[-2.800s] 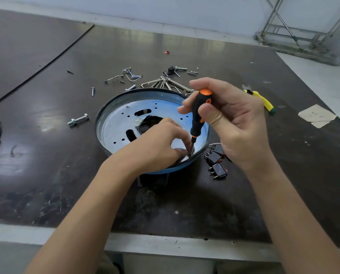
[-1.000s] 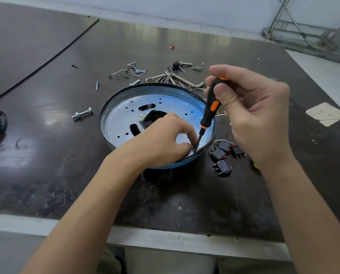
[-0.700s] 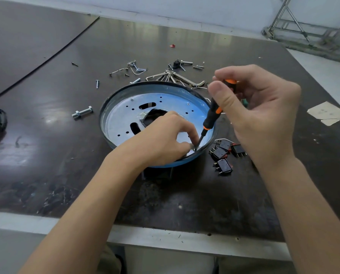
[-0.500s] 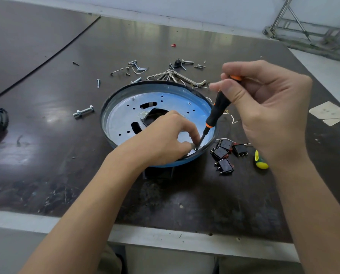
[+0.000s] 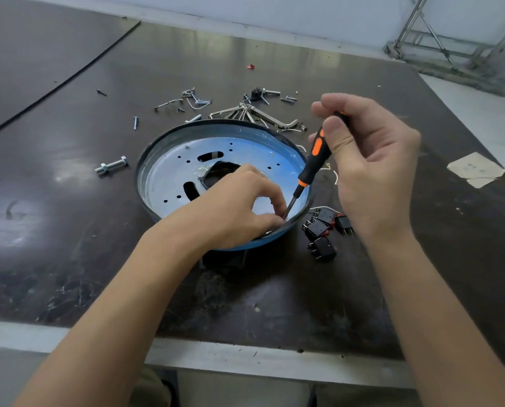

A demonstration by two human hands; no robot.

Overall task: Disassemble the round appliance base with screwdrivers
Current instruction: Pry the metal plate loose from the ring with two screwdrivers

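Head view: the round appliance base [image 5: 169,177], a shiny perforated metal dish with a dark rim, sits mid-frame. The screwdriver [image 5: 313,160] slants from upper right down to the dish's near-right rim. The right hand [image 5: 374,165] curls round its orange-black handle. The left hand [image 5: 239,207] pinches its tip, any screw hidden.

Dark table [image 5: 69,259], scuffed top, pale front edge. Round appliance base [image 5: 169,171] sits mid-table. Left of base: bolt [image 5: 111,165] with nut. Behind base: hex keys [image 5: 254,114], loose screws [image 5: 196,98], farther back a red bit [image 5: 250,66]. Just right of base, near side: three black switches [image 5: 321,230]. Far right of base: paper scrap [image 5: 474,168].
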